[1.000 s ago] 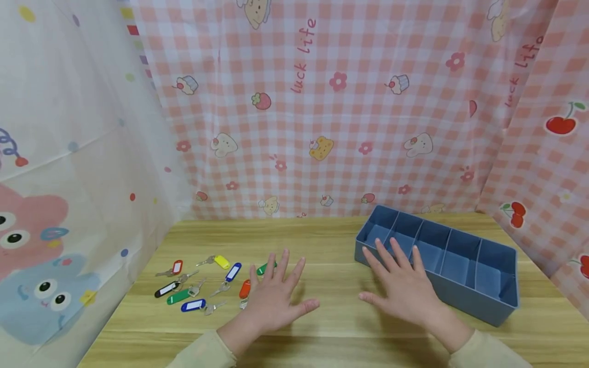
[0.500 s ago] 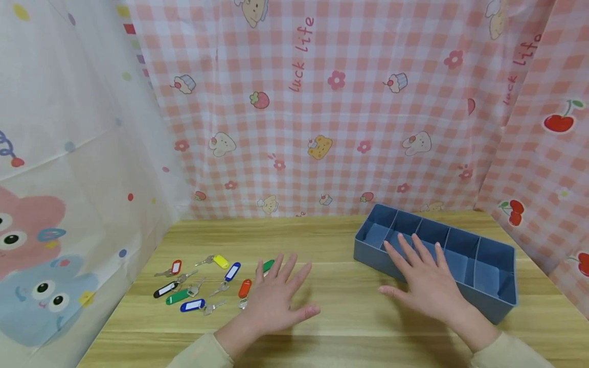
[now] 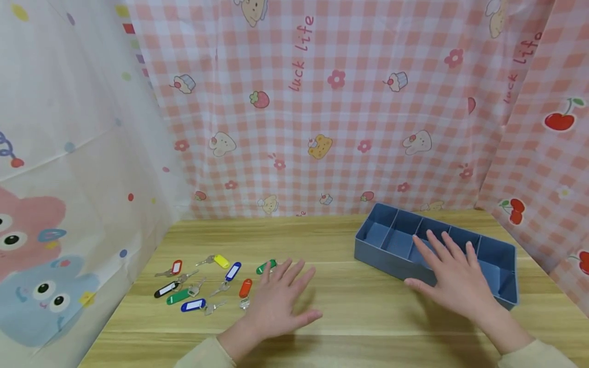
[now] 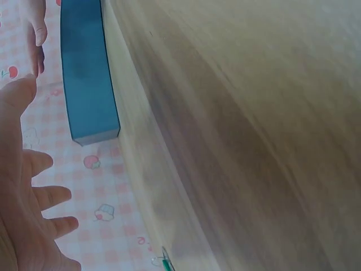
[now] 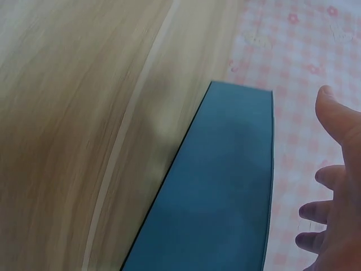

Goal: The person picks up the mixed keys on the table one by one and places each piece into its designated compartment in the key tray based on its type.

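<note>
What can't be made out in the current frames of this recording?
Head: part of the blue box, covered by the right hand.
Head: any writing on the black tag, too small.
Left wrist: most of a green tag, cut off by the bottom edge.
Right wrist: the box's lower end, cut off likewise.

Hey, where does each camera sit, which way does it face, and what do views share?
Head: on the head, facing forward and down at the table, tagged keys and blue box; left hand, right hand and both sleeves show.
Left wrist: on that wrist, looking across the table toward the box; left hand at lower left, part of the right hand top left.
Right wrist: on that wrist, facing the box's outer wall; right hand at right.
Both wrist views share the box, table and checked cloth.
</note>
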A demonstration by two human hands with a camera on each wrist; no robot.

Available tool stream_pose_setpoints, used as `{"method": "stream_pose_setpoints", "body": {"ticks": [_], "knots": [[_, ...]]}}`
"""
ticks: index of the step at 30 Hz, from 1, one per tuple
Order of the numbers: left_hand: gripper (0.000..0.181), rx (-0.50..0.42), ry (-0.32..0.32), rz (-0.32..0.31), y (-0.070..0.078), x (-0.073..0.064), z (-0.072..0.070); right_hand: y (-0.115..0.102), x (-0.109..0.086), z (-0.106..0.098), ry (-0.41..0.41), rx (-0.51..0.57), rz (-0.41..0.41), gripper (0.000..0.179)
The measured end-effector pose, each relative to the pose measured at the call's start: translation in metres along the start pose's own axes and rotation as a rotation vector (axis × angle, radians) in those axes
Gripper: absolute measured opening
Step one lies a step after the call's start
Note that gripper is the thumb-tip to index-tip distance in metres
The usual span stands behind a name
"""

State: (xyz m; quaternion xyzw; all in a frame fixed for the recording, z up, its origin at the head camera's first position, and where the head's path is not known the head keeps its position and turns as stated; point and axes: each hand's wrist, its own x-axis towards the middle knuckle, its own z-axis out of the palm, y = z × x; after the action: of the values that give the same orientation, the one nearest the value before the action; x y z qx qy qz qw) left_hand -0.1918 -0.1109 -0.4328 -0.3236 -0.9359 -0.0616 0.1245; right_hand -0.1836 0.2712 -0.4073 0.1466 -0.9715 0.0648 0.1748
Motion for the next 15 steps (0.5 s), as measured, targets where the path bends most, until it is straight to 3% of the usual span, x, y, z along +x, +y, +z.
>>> {"method": "stream_pose_setpoints", "body": {"ticks": [15], "knots": [[0.080, -0.030, 0.018, 0.056, 0.013, 0.007, 0.007, 0.031, -0.013, -0.006, 0.075, 0.015, 0.067, 0.095]]}}
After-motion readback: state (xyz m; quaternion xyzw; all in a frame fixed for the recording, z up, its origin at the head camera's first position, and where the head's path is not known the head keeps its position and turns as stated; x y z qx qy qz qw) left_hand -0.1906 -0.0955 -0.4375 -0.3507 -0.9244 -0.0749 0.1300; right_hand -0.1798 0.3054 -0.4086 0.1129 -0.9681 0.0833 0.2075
